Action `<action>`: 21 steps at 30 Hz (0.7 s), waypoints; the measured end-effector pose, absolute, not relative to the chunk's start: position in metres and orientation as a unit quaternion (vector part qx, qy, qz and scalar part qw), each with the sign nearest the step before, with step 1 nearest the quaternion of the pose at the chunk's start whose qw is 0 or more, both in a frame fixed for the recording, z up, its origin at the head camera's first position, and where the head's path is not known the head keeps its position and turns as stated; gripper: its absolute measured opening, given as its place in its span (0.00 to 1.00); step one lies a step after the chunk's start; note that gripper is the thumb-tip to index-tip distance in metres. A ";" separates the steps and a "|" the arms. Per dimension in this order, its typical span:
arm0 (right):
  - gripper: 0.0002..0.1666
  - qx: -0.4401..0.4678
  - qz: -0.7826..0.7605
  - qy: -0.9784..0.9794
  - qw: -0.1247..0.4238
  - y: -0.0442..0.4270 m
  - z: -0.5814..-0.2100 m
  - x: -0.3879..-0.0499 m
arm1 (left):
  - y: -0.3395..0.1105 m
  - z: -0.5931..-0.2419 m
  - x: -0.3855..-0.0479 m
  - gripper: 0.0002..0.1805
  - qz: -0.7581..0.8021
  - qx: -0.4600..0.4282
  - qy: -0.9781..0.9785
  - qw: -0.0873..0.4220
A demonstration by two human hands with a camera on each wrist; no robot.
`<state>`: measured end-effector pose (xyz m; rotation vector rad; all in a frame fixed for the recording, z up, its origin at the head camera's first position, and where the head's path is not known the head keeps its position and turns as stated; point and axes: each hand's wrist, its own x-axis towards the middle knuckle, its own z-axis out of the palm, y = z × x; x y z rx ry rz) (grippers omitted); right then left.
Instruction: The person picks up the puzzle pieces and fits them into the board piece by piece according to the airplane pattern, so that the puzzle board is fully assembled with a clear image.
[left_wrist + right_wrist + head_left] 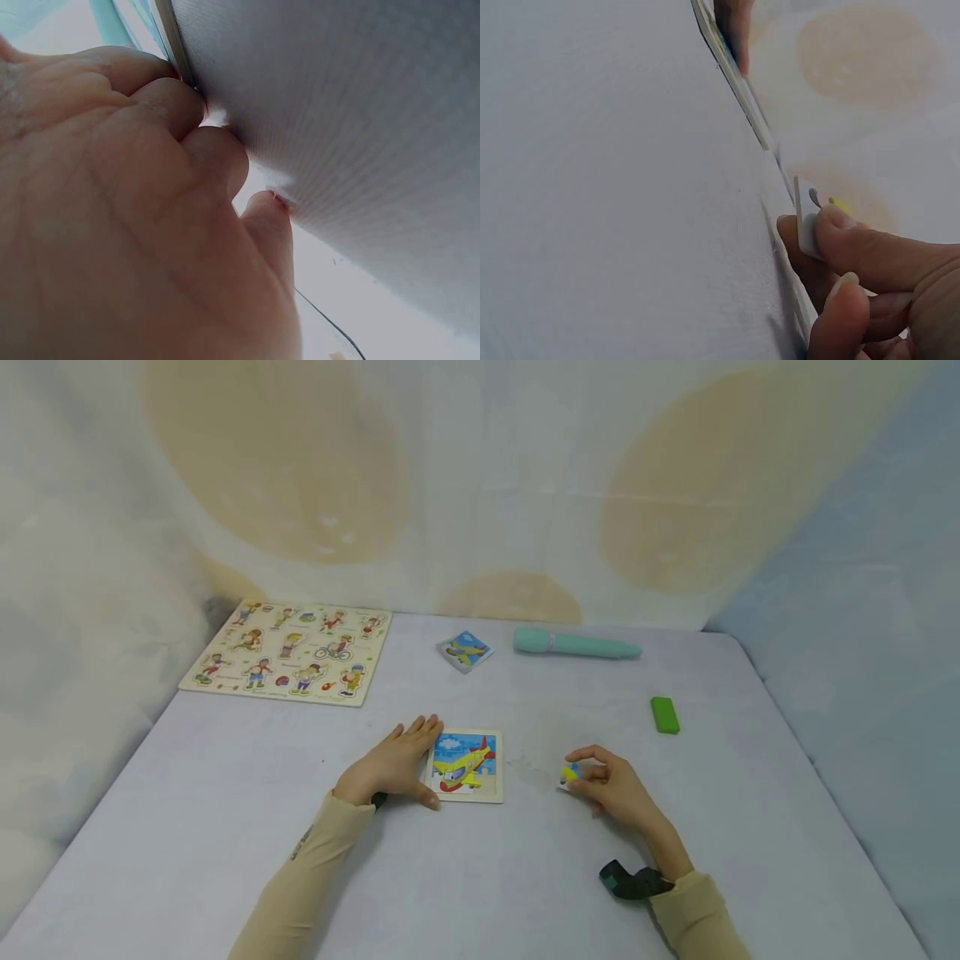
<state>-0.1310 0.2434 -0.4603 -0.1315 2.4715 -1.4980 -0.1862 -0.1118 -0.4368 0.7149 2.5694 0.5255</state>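
Observation:
A square jigsaw puzzle tray with a pale wooden rim lies near the middle of the table. Its picture shows a yellow and red airplane on blue; bare pale board shows at the lower right inside the rim. My left hand rests along the tray's left edge, fingers extended and thumb apart; the left wrist view shows its palm close up. To the right of the tray, my right hand pinches a small puzzle piece between thumb and fingers. That piece appears thin and pale-edged in the right wrist view.
At the back left lies a wooden board with pictures of children. A small airplane picture card and a mint-green pen-shaped object lie at the back. A green block sits at right. Cloth walls surround the table.

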 end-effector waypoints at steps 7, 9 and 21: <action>0.20 -0.023 -0.523 0.841 0.138 0.239 -0.457 -0.146 | -0.112 -0.440 -0.188 0.68 0.182 0.256 0.926 0.209; 0.20 -0.026 -0.523 0.841 0.139 0.234 -0.456 -0.154 | -0.112 -0.441 -0.188 0.68 0.181 0.256 0.926 0.210; 0.18 -0.061 -0.544 0.824 0.147 0.186 -0.456 -0.182 | -0.113 -0.438 -0.186 0.68 0.185 0.253 0.926 0.209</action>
